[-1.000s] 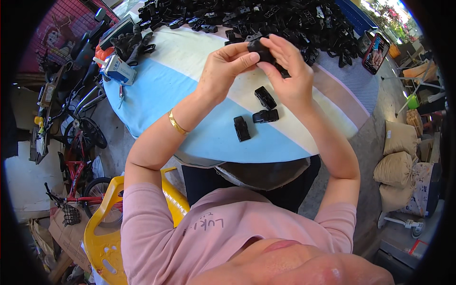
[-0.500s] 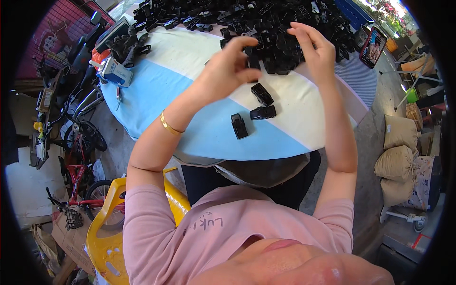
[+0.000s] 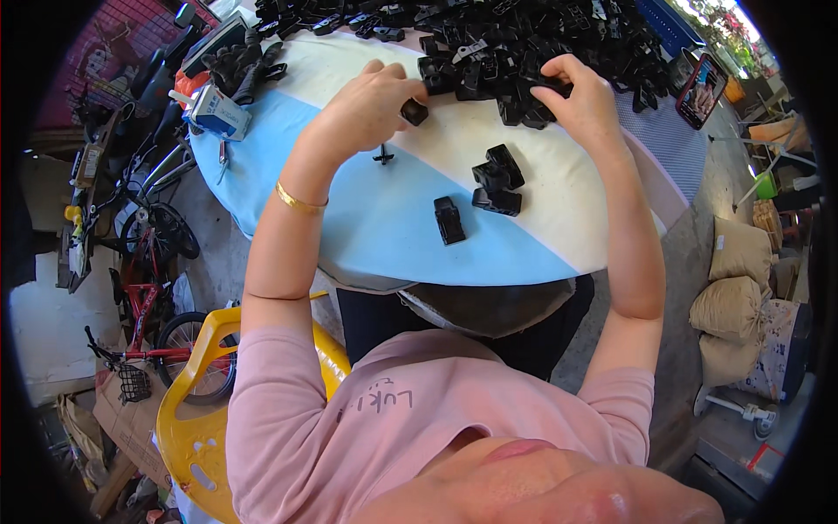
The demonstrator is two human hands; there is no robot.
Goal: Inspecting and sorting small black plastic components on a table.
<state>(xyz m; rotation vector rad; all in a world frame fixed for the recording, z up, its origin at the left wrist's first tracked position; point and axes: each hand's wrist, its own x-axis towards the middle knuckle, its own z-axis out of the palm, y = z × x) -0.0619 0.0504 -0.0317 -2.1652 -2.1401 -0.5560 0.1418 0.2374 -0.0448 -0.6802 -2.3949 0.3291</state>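
My left hand [image 3: 371, 109] is closed over the pale band of the tablecloth, gripping a small black plastic part [image 3: 414, 112] that shows past its thumb side. At the near edge of a big heap of black plastic parts [image 3: 480, 74], my right hand [image 3: 583, 98] curls thumb and fingers round one dark part, mostly hidden by the fingers. Nearer me lies a cluster of blocky black parts [image 3: 497, 201], touching one another. A single blocky part [image 3: 449, 220] rests apart on the blue band. Below my left hand is a thin cross-shaped black piece [image 3: 383, 155].
On the table's left are a blue-and-white carton [image 3: 220, 113], dark gloves [image 3: 236, 77] and a small slim item [image 3: 223, 157]. A phone [image 3: 701, 92] stands at the right edge. A yellow chair [image 3: 188, 419] and a red bicycle [image 3: 144, 341] are left of me; sacks [image 3: 729, 301] are right.
My left hand has moved left and now shows a black part in its grip. Another part has joined the loose cluster. My right hand has come down and closed at the heap's edge.
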